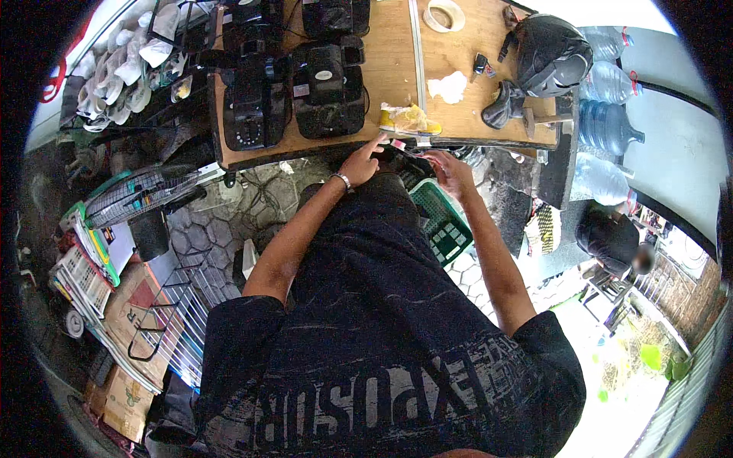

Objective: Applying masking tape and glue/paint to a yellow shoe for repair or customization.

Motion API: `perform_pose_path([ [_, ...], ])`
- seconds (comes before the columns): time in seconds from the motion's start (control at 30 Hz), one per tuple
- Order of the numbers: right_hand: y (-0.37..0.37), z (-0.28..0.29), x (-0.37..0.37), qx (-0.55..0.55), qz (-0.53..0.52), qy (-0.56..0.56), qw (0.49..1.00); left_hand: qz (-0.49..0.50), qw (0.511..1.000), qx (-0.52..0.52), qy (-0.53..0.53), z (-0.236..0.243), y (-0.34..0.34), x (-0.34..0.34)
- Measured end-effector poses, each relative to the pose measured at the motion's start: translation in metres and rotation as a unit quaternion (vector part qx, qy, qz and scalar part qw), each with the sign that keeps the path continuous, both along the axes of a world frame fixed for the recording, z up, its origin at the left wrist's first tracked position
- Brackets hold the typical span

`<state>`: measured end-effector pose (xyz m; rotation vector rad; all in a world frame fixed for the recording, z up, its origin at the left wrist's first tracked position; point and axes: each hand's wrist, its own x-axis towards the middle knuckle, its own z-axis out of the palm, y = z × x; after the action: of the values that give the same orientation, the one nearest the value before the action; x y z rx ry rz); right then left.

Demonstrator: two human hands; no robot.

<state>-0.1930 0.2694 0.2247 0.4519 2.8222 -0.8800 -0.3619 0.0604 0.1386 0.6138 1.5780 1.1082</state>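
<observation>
At the table's front edge, my right hand (454, 174) is closed, with its fingertips on a slim dark-shafted tool. This tool has a small pink-and-white end (398, 143); its exact kind is too small to make out. My left hand (362, 163), a band on its wrist, is close to that end with a finger stretched out and nothing visible in its grasp. Just beyond both hands, a yellow shoe (412, 127) lies on the wooden table (385, 65), pale crumpled material on top of it.
Black machines (330, 95) occupy the table's left half. A grey backpack (553, 57), a dark boot (502, 105), a hammer (544, 120) and a tape roll (443, 15) are on the right. A green basket (443, 224) stands below. Water jugs (608, 126) line the right; another person (608, 238) sits beyond.
</observation>
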Motion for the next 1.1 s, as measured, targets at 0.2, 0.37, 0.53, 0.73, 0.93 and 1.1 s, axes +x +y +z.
perform_pose_path([
  [0.2,0.007,-0.004,-0.016,0.03,-0.044,0.016,0.998,0.024,0.999,-0.021,-0.012,0.0,-0.002,-0.004],
  [0.37,0.018,0.016,-0.032,0.002,0.04,0.032,0.999,0.028,0.999,-0.02,0.003,-0.011,-0.015,-0.009],
  [0.53,0.039,0.025,-0.078,-0.022,-0.03,-0.01,0.999,0.059,0.998,-0.032,-0.008,-0.018,-0.017,-0.008],
  [0.73,0.058,0.001,-0.127,-0.036,0.075,-0.205,0.975,0.095,0.994,-0.002,0.044,-0.009,-0.006,-0.017],
  [0.93,0.061,0.009,-0.124,-0.128,-0.063,-0.061,0.988,0.107,0.957,0.062,0.261,0.012,0.017,-0.039],
  [1.1,0.031,0.016,-0.098,-0.146,-0.137,-0.013,0.98,0.088,0.938,0.069,0.329,0.012,0.054,-0.054],
])
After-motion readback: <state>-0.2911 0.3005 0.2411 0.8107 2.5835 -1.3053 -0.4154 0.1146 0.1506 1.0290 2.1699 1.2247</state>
